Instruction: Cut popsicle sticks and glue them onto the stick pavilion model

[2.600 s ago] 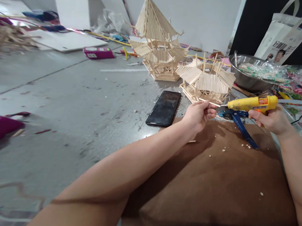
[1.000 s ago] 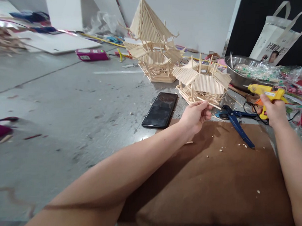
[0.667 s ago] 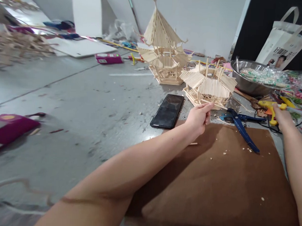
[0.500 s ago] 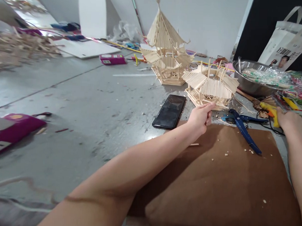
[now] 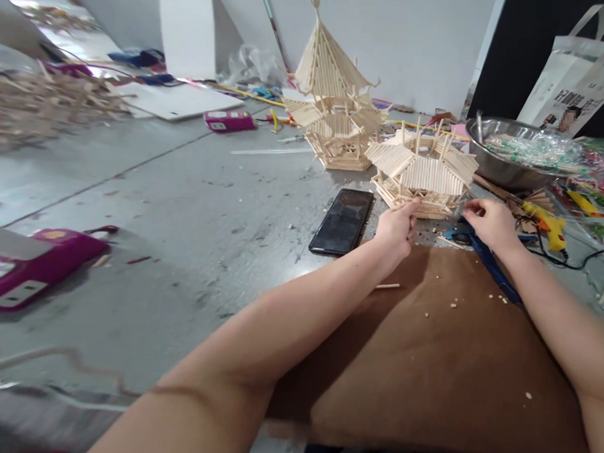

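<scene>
A: Hands first. How many in view, & what's in them?
B: 2, both the person's own. L hand (image 5: 396,227) has fingertips pinched tight on 1 thin stick (image 5: 433,208), right at the front base of the smaller stick model (image 5: 422,175). Stick runs along the base edge; can't tell if it's touching.
A: R hand (image 5: 493,225)?
B: Fingers curled, tips near the model's R front corner. Can't tell if they're gripping anything.
A: Models, total?
B: 2. Smaller one: 1 roof tier, at least 4 posts poking up thru the top. Taller model (image 5: 337,114) stands behind it, to the L, w/ 2 roof tiers, upper one pointed.
A: Tools?
B: 1 blue cutter (image 5: 495,268), partly hidden under the R hand & forearm. 1 yellow glue gun (image 5: 552,227) on the floor, just R of that hand.
A: On the brown board (image 5: 451,366)?
B: 1 loose stick (image 5: 387,286) near the L forearm, plus approx. 5 or more tiny offcuts, too small for an exact count.
A: Rest?
B: 1 phone (image 5: 341,221) L of the smaller model; 1 steel bowl (image 5: 504,172) w/ wrapped sticks, qty unclear; 1 tote bag (image 5: 568,88) behind it; 2 purple socket boxes, 1 near (image 5: 40,262), 1 far (image 5: 230,121).
</scene>
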### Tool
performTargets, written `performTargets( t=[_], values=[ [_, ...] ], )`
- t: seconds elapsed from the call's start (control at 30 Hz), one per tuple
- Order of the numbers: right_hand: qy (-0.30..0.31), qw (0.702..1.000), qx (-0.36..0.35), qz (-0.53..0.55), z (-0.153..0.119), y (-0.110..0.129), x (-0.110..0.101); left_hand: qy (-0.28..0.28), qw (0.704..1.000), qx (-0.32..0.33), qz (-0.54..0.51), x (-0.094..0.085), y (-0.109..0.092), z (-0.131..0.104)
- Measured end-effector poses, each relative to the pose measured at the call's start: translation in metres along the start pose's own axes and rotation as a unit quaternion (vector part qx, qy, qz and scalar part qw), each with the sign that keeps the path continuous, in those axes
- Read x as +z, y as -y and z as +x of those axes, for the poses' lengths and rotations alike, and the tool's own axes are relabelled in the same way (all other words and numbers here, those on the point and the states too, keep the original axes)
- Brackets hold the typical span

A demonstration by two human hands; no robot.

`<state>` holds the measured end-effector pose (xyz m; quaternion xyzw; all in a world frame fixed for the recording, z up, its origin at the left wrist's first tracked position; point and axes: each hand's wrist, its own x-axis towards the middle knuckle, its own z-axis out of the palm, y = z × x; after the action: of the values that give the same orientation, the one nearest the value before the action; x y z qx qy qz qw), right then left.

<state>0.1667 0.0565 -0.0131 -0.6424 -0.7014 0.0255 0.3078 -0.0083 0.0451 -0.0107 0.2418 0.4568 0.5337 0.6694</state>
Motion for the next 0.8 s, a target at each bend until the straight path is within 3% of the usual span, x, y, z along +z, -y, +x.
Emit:
performTargets(
  t=[0.17, 0.33, 0.6, 0.8],
  values=[
    [-0.027, 0.999, -0.034, -0.033, 0.011, -0.005, 0.019, -0.03, 1.0, 0.004, -0.001, 0.017, 0.004, -0.001],
    [-0.006, 0.999, -0.037, 0.003, 0.014, -0.011, 0.024, -0.04, 0.999, -0.013, -0.026, 0.031, 0.01, 0.003],
    [-0.023, 0.993, -0.094, 0.062, 0.02, -0.012, 0.032, -0.06, 0.998, -0.009, -0.024, 0.025, 0.004, 0.012],
    [-0.008, 0.992, -0.084, 0.093, 0.019, -0.014, 0.035, -0.062, 0.998, -0.008, -0.006, 0.024, 0.003, 0.013]
  ],
)
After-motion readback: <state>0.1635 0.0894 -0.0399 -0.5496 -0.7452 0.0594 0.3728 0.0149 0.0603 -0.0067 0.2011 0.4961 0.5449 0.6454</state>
